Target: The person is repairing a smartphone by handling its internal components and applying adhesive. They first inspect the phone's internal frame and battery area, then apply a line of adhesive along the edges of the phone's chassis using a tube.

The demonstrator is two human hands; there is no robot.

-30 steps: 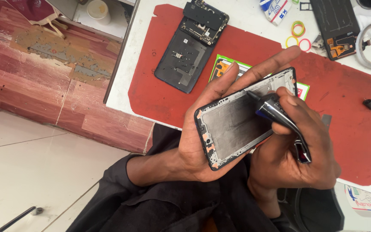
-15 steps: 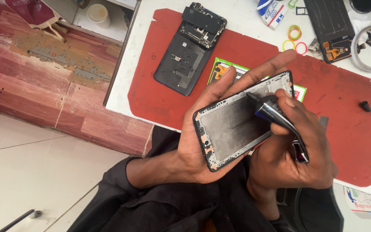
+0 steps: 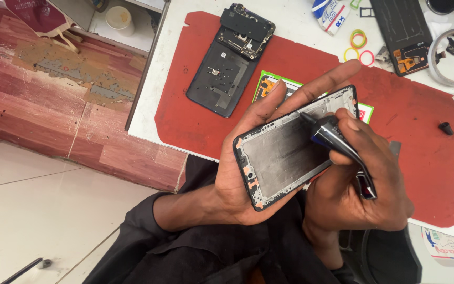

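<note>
- L hand (image 3: 237,173) sat left of centre, palm up, curled round a bare phone frame (image 3: 285,152) from below; thumb side hidden under it, fingers reached up past the far long edge, index stretched out toward the upper right.
- Frame was held off the bench, above the lap, inner side up; long axis ran from lower left (near the L palm) to upper right, tilted, w/ the upper-right end over the red mat (image 3: 426,158).
- Frame's inner plate looked dark grey and smeared; small orange/copper bits showed at the lower-left corner.
- R hand (image 3: 363,184) came in from the right, just beside the frame's right half, closed in a pen-like grip on a dark tube w/ a nozzle (image 3: 337,139).
- Nozzle tip pointed up-left and met the frame near its upper long edge, toward the upper-right end; so the work spot lay up-left of the R hand, and the rest of that edge ran down-left along the frame's long axis. Can't tell if anything came out of the tip.
- R hand was the nearer one to the work spot; L only supported.
- On the bench (image 3: 295,21), well apart from both hands: opened phone body w/ exposed board (image 3: 232,60) at upper left of the mat, green-edged card (image 3: 269,87) partly hidden behind the L fingers, coloured rubber bands (image 3: 358,44), and a dark panel w/ an orange flex (image 3: 403,34) at the top right.
</note>
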